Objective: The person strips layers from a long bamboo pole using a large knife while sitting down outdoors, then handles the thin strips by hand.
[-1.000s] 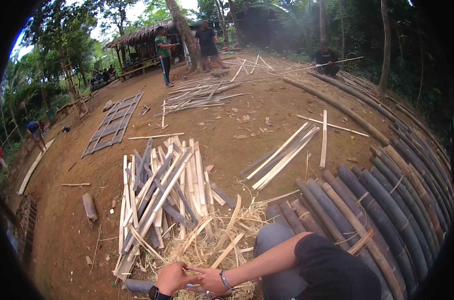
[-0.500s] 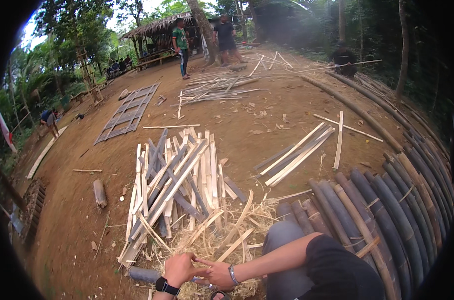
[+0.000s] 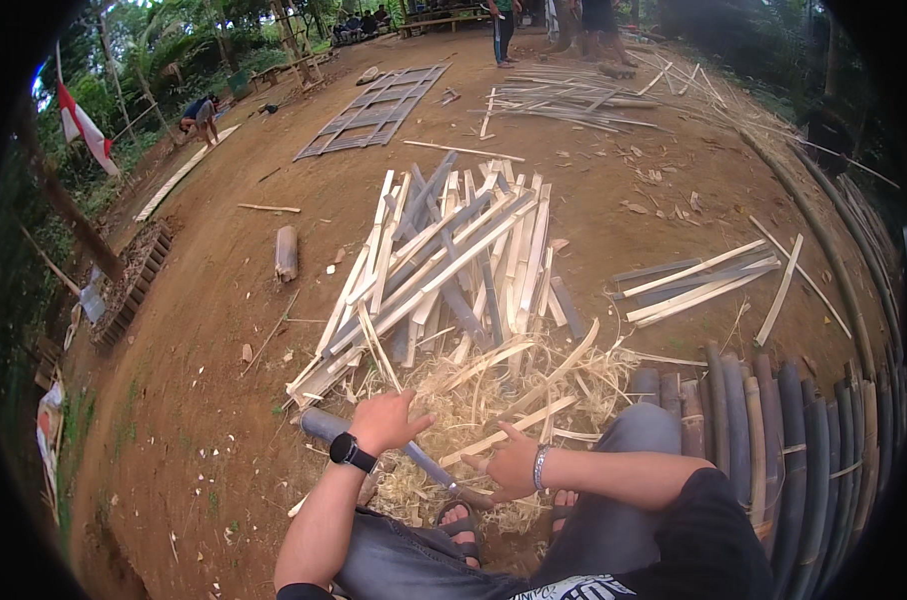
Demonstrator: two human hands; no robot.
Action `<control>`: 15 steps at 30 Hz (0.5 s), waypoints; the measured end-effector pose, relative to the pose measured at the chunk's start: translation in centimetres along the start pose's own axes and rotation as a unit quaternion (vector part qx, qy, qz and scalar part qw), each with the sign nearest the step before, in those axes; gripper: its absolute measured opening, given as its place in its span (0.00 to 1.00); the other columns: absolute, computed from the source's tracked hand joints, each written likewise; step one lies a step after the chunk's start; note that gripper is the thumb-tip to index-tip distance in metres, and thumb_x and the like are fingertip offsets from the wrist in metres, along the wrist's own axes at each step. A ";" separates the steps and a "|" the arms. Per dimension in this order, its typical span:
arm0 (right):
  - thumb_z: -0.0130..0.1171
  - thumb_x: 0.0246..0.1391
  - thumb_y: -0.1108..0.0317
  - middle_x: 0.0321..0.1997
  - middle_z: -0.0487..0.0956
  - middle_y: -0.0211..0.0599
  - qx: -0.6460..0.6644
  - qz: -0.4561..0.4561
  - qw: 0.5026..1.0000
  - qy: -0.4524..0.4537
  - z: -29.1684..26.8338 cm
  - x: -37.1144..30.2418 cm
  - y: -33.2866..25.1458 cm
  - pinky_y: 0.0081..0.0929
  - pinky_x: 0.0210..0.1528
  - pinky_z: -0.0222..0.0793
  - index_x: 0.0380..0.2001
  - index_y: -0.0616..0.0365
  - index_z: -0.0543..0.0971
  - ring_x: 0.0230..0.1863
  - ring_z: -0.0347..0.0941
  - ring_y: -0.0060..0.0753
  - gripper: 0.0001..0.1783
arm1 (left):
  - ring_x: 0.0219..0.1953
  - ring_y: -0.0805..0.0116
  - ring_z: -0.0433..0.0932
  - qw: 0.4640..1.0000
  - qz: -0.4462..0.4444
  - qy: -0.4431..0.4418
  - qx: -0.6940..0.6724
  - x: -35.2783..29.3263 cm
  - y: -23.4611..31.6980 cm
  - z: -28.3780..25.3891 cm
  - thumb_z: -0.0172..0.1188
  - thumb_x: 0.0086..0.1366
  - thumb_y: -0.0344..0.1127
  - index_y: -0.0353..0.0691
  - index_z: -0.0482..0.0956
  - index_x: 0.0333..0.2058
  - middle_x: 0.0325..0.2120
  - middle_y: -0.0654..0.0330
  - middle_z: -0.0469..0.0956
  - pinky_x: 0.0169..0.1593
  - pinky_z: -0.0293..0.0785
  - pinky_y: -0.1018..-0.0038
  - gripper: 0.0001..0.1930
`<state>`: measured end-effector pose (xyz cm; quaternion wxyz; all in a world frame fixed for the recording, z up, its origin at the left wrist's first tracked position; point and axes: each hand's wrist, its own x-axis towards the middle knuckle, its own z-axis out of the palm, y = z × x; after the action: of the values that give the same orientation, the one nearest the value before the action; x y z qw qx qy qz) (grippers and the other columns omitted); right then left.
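My left hand (image 3: 388,421), with a dark watch on its wrist, hovers above a grey bamboo pole (image 3: 324,425); it holds nothing and its fingers are apart. To its right, my right hand (image 3: 513,464) has the index finger and thumb stretched out, also with nothing in it. Below and between the hands lies a long grey piece with a brown end (image 3: 471,496), perhaps a bladed tool with a wooden handle. Pale shavings (image 3: 444,390) surround my feet. Just beyond, split bamboo strips (image 3: 454,260) lie heaped, light inner faces and dark outer skins showing.
On my right, dark bamboo poles (image 3: 764,440) lie side by side. A smaller bundle of strips (image 3: 699,280) rests at mid right. Farther off are a slatted bamboo frame (image 3: 374,113), another strip pile (image 3: 574,98), a short log (image 3: 287,253) and a bent-over person (image 3: 201,118).
My hands were together, fingers touching; now they are apart, the left one to the left and the right one to the right. The view has tilted down and turned left.
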<state>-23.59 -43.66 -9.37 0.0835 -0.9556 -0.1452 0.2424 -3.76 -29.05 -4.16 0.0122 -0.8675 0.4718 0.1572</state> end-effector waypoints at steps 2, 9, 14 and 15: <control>0.54 0.49 0.39 0.37 0.81 0.48 0.029 -0.003 0.999 -0.030 -1.2 -0.4 -0.5 0.55 0.69 0.34 0.68 0.49 0.51 0.48 0.75 0.53 0.48 | 0.44 0.51 0.78 1.000 -0.007 -0.016 -0.004 -0.1 -0.1 0.1 0.52 0.58 0.65 0.39 0.72 0.52 0.39 0.46 0.79 0.46 0.73 0.60 0.36; 0.61 0.43 0.40 0.66 0.59 0.54 0.092 -0.020 0.994 -0.045 -1.0 -1.2 0.1 0.52 0.58 0.62 0.69 0.39 0.48 0.50 0.74 0.54 0.53 | 0.45 0.49 0.77 0.999 0.025 -0.030 -0.027 0.5 0.9 0.1 0.52 0.58 0.62 0.39 0.72 0.53 0.41 0.45 0.78 0.49 0.72 0.60 0.34; 0.59 0.45 0.40 0.52 0.74 0.55 0.089 0.007 0.994 -0.063 -2.7 -0.5 1.7 0.42 0.55 0.67 0.67 0.45 0.53 0.50 0.74 0.53 0.50 | 0.46 0.48 0.76 0.998 0.024 -0.050 -0.024 0.4 0.5 0.6 0.52 0.59 0.62 0.38 0.71 0.53 0.42 0.44 0.78 0.50 0.72 0.59 0.34; 0.59 0.46 0.40 0.47 0.77 0.55 0.118 0.031 0.990 -0.069 -3.8 -0.5 2.6 0.40 0.56 0.67 0.67 0.46 0.54 0.50 0.74 0.52 0.49 | 0.46 0.48 0.76 0.998 0.025 -0.052 -0.024 0.4 0.5 0.5 0.52 0.59 0.61 0.38 0.71 0.53 0.42 0.44 0.77 0.50 0.72 0.59 0.34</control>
<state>-21.55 -46.60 -6.45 0.1777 -0.9240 -0.0913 0.3262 -4.13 -29.57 -4.65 0.0123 -0.8462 0.4881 0.2132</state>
